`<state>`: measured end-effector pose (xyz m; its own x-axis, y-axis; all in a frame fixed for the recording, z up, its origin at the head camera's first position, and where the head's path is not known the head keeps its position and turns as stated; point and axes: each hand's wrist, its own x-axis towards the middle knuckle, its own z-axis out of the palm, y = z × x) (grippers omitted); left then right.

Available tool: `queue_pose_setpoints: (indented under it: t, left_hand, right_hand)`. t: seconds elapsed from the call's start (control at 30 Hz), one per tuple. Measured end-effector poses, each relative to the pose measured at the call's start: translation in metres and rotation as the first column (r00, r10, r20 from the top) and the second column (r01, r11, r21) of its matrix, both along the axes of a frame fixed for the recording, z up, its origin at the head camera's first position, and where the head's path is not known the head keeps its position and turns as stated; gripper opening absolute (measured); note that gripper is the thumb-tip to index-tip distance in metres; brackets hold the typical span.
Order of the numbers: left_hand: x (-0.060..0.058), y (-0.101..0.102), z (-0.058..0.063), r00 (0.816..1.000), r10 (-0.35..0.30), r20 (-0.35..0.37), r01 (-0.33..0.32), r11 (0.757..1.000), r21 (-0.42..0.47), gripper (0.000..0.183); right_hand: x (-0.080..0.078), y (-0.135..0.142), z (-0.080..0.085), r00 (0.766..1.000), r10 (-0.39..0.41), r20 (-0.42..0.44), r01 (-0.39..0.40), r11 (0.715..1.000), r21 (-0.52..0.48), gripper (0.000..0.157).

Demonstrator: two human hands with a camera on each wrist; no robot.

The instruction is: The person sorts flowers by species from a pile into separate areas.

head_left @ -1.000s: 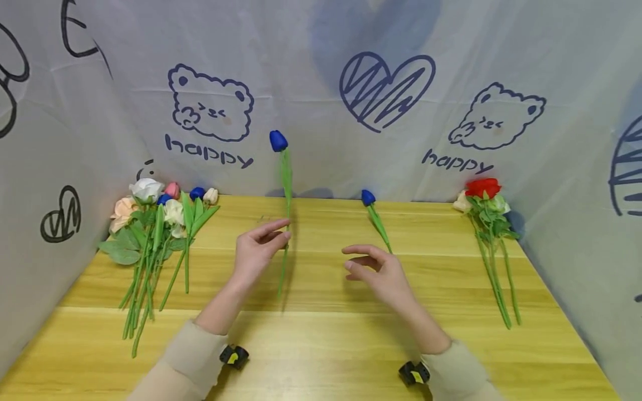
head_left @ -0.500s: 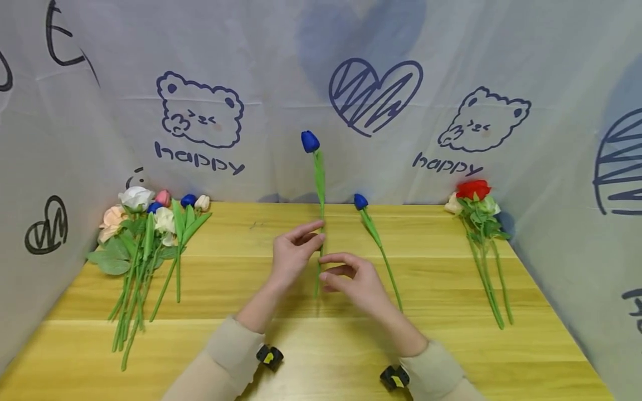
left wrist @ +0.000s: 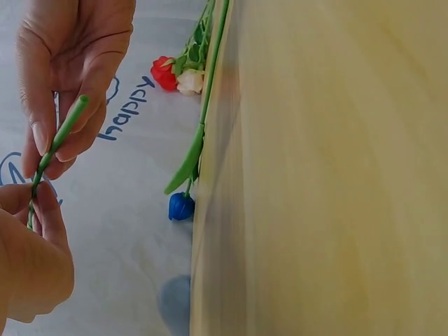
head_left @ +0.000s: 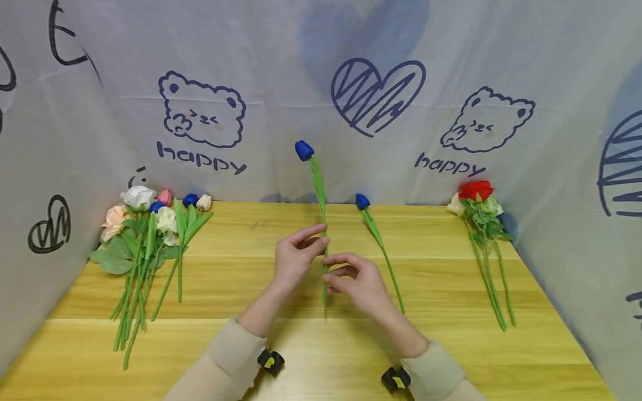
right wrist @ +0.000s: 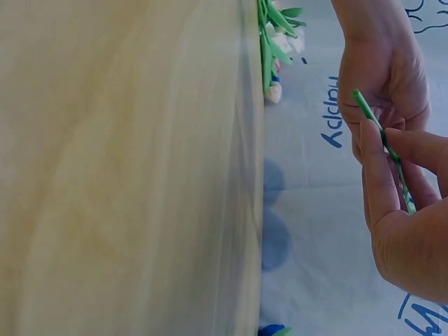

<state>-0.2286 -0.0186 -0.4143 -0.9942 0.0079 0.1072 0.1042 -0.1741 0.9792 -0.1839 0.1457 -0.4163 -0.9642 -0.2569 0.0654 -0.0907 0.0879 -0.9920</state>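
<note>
A blue artificial tulip (head_left: 304,150) stands nearly upright above the table, its head leaning a little to the left. My left hand (head_left: 296,253) pinches its green stem between thumb and fingers. Just below, my right hand (head_left: 358,281) pinches the same stem lower down, and the stem's end pokes out past it. Both wrist views show this green stem (left wrist: 68,127) between the two hands, with the bloom out of sight. To the right, a second blue tulip (head_left: 362,201) lies on the wooden table (head_left: 451,356), apart from my hands.
On the left lies a bunch of artificial flowers, including a white rose (head_left: 139,197), a peach rose (head_left: 115,220) and several tulips. A red rose (head_left: 476,190) lies with pale blooms on the right. Printed cloth (head_left: 281,67) walls the table's back and sides.
The left hand has carried the tulip rightward to the right hand, which has moved onto the lower stem. Since half a second ago, the bloom has tipped slightly left. The view has shifted a little.
</note>
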Motion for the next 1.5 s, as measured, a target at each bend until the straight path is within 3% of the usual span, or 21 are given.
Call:
queue_pose_setpoints:
  t: [0.23, 0.53, 0.77, 1.03, 1.2, 1.3, 1.5]
  left_hand:
    - [0.0, -0.001, 0.0, 0.996, -0.029, -0.081, 0.028, 0.999, -0.018, 0.029]
    - [0.0, -0.01, 0.005, 0.972, -0.09, -0.216, 0.067, 0.992, -0.109, 0.028]
    - [-0.005, -0.04, 0.01, 0.96, -0.055, -0.274, -0.012, 0.971, -0.238, 0.028]
    - [-0.01, -0.095, 0.012, 0.953, 0.032, -0.302, -0.137, 0.934, -0.331, 0.029]
    - [-0.007, -0.135, 0.01, 0.949, 0.062, -0.31, -0.205, 0.867, -0.454, 0.029]
    - [-0.004, -0.159, 0.008, 0.945, 0.051, -0.323, -0.234, 0.793, -0.562, 0.029]
    - [0.001, -0.2, 0.005, 0.936, -0.046, -0.348, -0.237, 0.648, -0.724, 0.031]
  right_hand:
    - [-0.001, 0.006, 0.001, 1.0, 0.003, -0.03, -0.001, 0.999, 0.041, 0.031]
    - [-0.001, 0.011, 0.005, 0.998, -0.007, -0.061, 0.011, 0.998, 0.062, 0.029]
    - [0.0, 0.022, 0.004, 0.999, -0.029, -0.022, 0.031, 0.996, 0.087, 0.029]
    - [0.003, 0.051, -0.004, 0.998, -0.047, 0.029, 0.043, 0.988, 0.147, 0.032]
    - [0.002, 0.068, -0.01, 0.996, -0.059, 0.069, 0.044, 0.978, 0.204, 0.031]
    - [0.001, 0.08, -0.011, 0.994, -0.059, 0.092, 0.034, 0.966, 0.257, 0.03]
    - [-0.002, 0.103, -0.011, 0.989, -0.069, 0.128, 0.019, 0.934, 0.357, 0.03]
